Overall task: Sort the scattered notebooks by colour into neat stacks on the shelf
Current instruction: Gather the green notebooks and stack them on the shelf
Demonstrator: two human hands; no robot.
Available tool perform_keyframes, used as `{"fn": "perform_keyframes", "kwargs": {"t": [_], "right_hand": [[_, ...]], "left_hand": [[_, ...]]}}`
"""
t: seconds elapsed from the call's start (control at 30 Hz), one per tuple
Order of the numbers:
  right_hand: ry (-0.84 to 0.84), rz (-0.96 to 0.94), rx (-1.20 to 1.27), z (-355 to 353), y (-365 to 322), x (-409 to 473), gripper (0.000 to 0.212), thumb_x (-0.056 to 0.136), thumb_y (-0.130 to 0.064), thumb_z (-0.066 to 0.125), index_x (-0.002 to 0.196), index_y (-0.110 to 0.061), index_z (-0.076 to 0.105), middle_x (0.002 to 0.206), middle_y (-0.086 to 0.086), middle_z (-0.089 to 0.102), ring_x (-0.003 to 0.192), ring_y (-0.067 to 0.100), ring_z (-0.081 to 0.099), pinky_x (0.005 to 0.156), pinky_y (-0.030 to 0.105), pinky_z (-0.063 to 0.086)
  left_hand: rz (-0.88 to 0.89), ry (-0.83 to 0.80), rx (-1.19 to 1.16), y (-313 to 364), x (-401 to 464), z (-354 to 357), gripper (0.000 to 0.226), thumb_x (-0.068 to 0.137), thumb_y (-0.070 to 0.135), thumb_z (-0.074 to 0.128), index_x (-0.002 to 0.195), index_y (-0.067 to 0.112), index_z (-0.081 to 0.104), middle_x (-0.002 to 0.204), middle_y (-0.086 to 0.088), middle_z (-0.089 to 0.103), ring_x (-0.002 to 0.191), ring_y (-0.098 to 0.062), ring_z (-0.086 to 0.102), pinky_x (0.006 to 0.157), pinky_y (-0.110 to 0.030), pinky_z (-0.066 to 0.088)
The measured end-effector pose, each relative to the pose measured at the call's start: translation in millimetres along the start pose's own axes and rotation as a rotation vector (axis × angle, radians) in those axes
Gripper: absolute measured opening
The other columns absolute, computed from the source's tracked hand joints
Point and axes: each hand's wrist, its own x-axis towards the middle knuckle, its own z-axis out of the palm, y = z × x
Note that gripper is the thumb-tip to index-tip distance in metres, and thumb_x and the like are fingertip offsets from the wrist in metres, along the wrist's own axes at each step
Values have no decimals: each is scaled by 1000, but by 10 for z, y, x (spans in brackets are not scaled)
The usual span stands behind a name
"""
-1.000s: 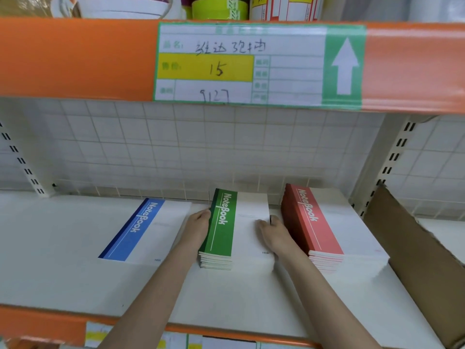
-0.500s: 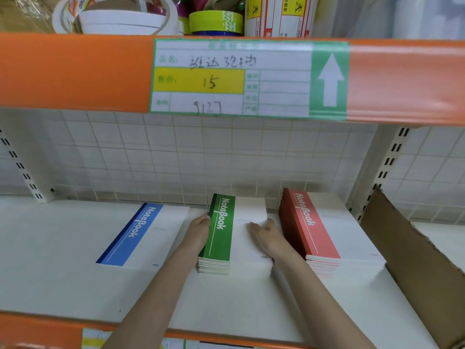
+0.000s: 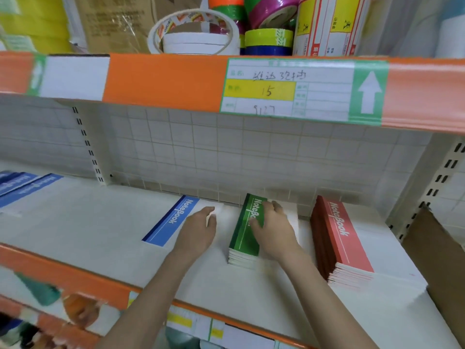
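Where the orange front rail (image 3: pixel 75 275) of the white shelf (image 3: pixel 83 222) runs nearest my view, both forearms reach in over it. My left hand (image 3: pixel 198 233) lies flat, fingers straight, resting on the white part of the single blue notebook (image 3: pixel 173 220); it grips nothing. My right hand (image 3: pixel 271 230) lies palm-down on top of the green stack (image 3: pixel 245 238), fingers loosely spread over the green band, pressing rather than clasping. Just to the right stands the taller red stack (image 3: pixel 344 245), apart from the green one by a narrow gap. A brown cardboard sheet (image 3: pixel 437 263) leans at the far right. Far left on the same shelf, more blue notebooks (image 3: pixel 22 187) lie fanned and unsorted. Behind the stacks rises a white wire grid (image 3: pixel 226 152) against the back panel. Above it, the upper shelf's orange rail carries a price label (image 3: pixel 289 89) with a white arrow, and rolls of tape (image 3: pixel 193 34) sit on top.
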Motion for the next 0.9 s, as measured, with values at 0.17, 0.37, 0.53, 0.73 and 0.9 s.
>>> {"fn": "perform_keyframes", "kwargs": {"t": [0.17, 0.37, 0.53, 0.73, 0.9], "right_hand": [[-104, -242, -31, 377, -438, -83, 47, 96, -29, 47, 138, -11, 40, 145, 7, 37, 129, 27, 39, 106, 34, 34], [-254, -427, -61, 817, -959, -213, 50, 98, -34, 43, 141, -10, 36, 145, 8, 41, 135, 21, 35, 115, 41, 15], [-360, -580, -3, 1215, -1531, -462, 49, 97, -35, 45, 140, -12, 38, 144, 7, 41, 132, 23, 38, 113, 39, 24], [-488, -730, 18, 1719, -2273, -797, 45, 95, -31, 46, 137, -14, 41, 142, 5, 44, 131, 22, 40, 115, 43, 15], [-558, -806, 5, 2153, -2776, -1078, 45, 95, -31, 47, 135, -11, 42, 136, 9, 47, 125, 26, 45, 108, 41, 32]], "left_hand": [[-8, 133, 263, -269, -267, -410, 40, 98, 31, 43, 135, 18, 49, 134, -5, 54, 119, -23, 53, 93, -36, 45], [-114, 145, 583, -680, -637, -1056, 46, 98, 34, 41, 142, 22, 38, 142, -2, 43, 122, -25, 49, 94, -38, 46], [-225, 218, 621, -1046, -1065, -1535, 46, 97, 32, 41, 143, 24, 37, 142, -2, 43, 119, -25, 52, 85, -38, 49], [-319, 250, 679, -1589, -1584, -2137, 44, 98, 32, 41, 142, 23, 37, 141, 0, 44, 116, -23, 54, 79, -36, 51], [-425, 242, 681, -2132, -1953, -2608, 44, 98, 35, 41, 140, 23, 39, 138, -1, 47, 116, -23, 55, 79, -37, 50]]}}
